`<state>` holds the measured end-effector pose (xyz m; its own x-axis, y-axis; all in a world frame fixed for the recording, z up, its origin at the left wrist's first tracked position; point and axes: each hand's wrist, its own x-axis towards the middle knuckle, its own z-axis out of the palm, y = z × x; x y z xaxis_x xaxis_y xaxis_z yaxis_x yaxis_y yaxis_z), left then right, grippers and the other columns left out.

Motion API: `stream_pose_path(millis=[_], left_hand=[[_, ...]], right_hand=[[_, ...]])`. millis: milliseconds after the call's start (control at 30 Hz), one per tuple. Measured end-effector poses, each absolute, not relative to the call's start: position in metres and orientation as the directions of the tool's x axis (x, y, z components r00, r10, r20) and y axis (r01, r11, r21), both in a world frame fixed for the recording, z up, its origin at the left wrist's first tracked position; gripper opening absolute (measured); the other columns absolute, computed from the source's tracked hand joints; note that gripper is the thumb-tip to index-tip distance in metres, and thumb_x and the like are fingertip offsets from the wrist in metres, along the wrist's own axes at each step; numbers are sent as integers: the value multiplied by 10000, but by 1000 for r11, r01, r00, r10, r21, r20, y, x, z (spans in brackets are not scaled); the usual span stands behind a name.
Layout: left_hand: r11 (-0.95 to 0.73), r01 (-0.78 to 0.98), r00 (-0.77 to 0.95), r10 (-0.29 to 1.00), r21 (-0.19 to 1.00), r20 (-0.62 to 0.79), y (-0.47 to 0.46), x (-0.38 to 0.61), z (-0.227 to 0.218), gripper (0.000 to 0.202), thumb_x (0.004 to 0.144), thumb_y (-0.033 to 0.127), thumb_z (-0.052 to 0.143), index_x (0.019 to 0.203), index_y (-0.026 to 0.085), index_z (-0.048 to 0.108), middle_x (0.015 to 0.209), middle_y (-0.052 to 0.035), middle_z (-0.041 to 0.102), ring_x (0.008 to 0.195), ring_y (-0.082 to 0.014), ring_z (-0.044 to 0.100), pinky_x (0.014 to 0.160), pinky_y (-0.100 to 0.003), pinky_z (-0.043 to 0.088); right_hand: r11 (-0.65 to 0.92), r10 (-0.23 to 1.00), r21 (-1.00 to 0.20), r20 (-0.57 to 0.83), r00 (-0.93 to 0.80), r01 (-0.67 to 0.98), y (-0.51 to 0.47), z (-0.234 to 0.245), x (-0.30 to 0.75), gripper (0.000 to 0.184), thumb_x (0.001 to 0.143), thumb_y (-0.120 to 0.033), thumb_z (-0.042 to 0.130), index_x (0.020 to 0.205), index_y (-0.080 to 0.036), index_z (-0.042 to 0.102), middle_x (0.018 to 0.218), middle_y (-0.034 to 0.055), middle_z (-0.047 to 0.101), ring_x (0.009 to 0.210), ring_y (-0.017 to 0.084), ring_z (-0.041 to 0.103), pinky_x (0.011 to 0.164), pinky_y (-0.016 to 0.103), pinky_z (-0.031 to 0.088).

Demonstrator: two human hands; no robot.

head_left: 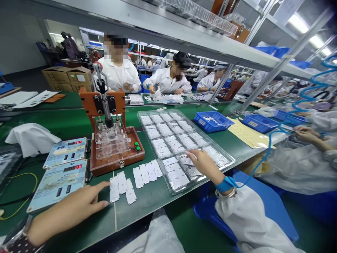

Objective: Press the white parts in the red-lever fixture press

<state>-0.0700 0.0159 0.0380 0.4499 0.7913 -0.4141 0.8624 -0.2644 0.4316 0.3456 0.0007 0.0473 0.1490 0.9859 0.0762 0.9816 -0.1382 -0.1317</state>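
Note:
My left hand (85, 199) is open on the green bench, thumb and forefinger apart at the left edge of a flat whitish plate (114, 189). Two similar plates lie beside it, the nearer one (131, 192) a little askew. To their right is a row of several more plates (147, 173). My right hand (204, 163), with a blue wrist strap (225, 184), reaches over a clear plastic tray (172, 191). Its fingers are stretched down at a front compartment holding plates; whether they touch one I cannot tell. Stacks of plates fill the tray's compartments.
A lever press (105, 109) on a wooden base (118, 160) stands behind the plates, beside two light-blue meter boxes (59, 188). Blue bins (214, 123) and a yellow sheet (246, 133) lie right. A coiled blue cord (268, 151) runs to my wrist. Co-workers (168, 79) sit opposite.

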Motion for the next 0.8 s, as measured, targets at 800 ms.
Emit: stream_pose_path(millis=[800], left_hand=[[-429, 900, 435, 874, 76, -218, 6, -39, 47, 547, 710, 484, 643, 1119, 130, 559, 821, -129, 673, 778, -351, 648, 632, -343, 452]], right_hand=[[751, 605, -378, 65, -794, 542, 24, 27, 163, 428, 822, -336, 634, 1215, -175, 585, 1239, 149, 534, 1115, 292, 510, 949, 420, 458]])
